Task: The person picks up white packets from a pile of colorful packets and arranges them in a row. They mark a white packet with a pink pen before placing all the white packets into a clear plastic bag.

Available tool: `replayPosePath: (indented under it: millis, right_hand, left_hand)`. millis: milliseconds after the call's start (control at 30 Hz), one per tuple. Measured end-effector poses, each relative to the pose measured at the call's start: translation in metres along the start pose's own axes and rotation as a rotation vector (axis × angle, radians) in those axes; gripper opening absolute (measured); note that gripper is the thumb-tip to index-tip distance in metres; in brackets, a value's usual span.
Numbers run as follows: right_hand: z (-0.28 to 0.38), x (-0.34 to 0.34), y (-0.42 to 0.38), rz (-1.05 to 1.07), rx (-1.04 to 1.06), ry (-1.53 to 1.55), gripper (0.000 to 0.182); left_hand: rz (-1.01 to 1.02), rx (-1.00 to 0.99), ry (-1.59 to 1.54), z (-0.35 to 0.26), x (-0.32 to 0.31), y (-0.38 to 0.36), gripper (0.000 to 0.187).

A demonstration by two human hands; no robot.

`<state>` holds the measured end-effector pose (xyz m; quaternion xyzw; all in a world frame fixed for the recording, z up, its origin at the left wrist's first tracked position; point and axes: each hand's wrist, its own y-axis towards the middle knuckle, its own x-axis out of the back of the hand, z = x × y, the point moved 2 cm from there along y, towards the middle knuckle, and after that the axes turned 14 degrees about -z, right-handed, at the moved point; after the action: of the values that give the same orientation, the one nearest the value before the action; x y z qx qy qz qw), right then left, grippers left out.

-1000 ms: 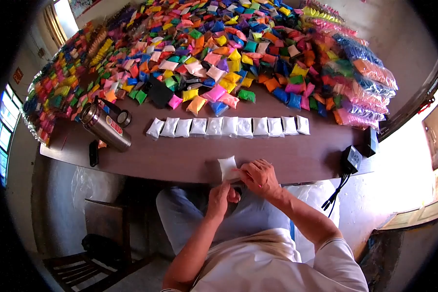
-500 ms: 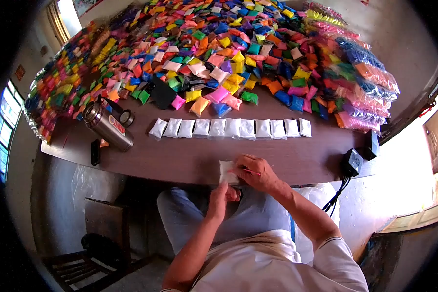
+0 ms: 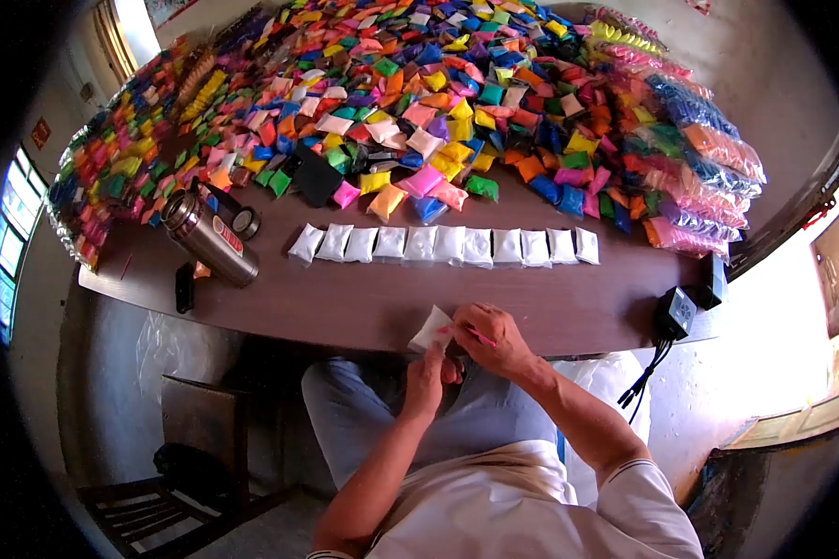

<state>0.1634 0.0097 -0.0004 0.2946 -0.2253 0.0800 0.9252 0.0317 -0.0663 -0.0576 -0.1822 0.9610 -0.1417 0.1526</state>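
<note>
A white packet (image 3: 431,331) is tilted at the table's front edge, its lower end pinched by my left hand (image 3: 425,373). My right hand (image 3: 489,337) is closed around a thin red pen-like tool (image 3: 481,336), whose tip end is at the packet's right side. Both hands are close together over my lap. Beyond them a row of several white packets (image 3: 448,245) lies side by side across the table (image 3: 345,303).
A large heap of colourful packets (image 3: 419,102) covers the back. At the left are a steel flask (image 3: 209,240), its cap (image 3: 245,223) and a small black object (image 3: 185,288). A black adapter (image 3: 675,313) with cables sits at the right edge.
The packet at my hands has turned and now leans to the left. My right hand has shifted slightly, and the red tool has tilted more steeply.
</note>
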Motion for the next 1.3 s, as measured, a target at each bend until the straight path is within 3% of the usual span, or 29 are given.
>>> replayPosePath:
  millis: [200, 267, 400, 467, 600, 800, 900, 1000, 1067, 1200, 1300]
  right_hand:
    - [-0.013, -0.002, 0.003, -0.023, -0.093, 0.040, 0.008]
    - [-0.020, -0.003, 0.008, -0.123, -0.042, -0.182, 0.004]
    - [-0.003, 0.001, 0.022, -0.116, -0.147, -0.024, 0.008]
    - [0.011, 0.000, 0.025, -0.065, 0.102, 0.097, 0.013]
    - [0.000, -0.013, 0.023, 0.022, 0.111, -0.067, 0.013]
    - [-0.018, -0.019, 0.030, -0.001, -0.041, -0.141, 0.017]
    - [-0.004, -0.011, 0.034, -0.016, -0.165, 0.028, 0.019]
    - [0.009, -0.008, 0.029, -0.003, -0.044, -0.003, 0.015]
    - [0.007, -0.009, 0.026, -0.162, 0.171, -0.025, 0.012]
    - [0.013, -0.005, 0.029, -0.144, 0.156, -0.016, 0.013]
    - [0.014, -0.012, 0.024, -0.013, 0.285, 0.012, 0.014]
  left_hand:
    - [-0.007, -0.022, 0.032, 0.003, -0.001, 0.002, 0.058]
    - [-0.012, -0.040, 0.047, 0.004, -0.001, 0.001, 0.058]
    - [-0.031, 0.002, 0.013, -0.003, -0.003, 0.000, 0.055]
    - [-0.044, 0.036, -0.021, -0.002, -0.004, -0.002, 0.055]
    - [-0.034, 0.023, -0.008, -0.004, -0.005, 0.000, 0.054]
    - [-0.029, -0.025, 0.039, -0.011, -0.005, -0.002, 0.055]
    - [-0.042, -0.024, 0.027, 0.003, 0.000, 0.001, 0.057]
    - [-0.036, 0.014, -0.061, 0.011, 0.000, 0.000, 0.056]
    - [-0.021, -0.003, -0.074, 0.016, 0.000, 0.003, 0.057]
    - [-0.009, 0.015, -0.087, 0.012, 0.000, 0.002, 0.057]
    - [0.000, -0.044, -0.002, 0.002, -0.005, 0.000, 0.056]
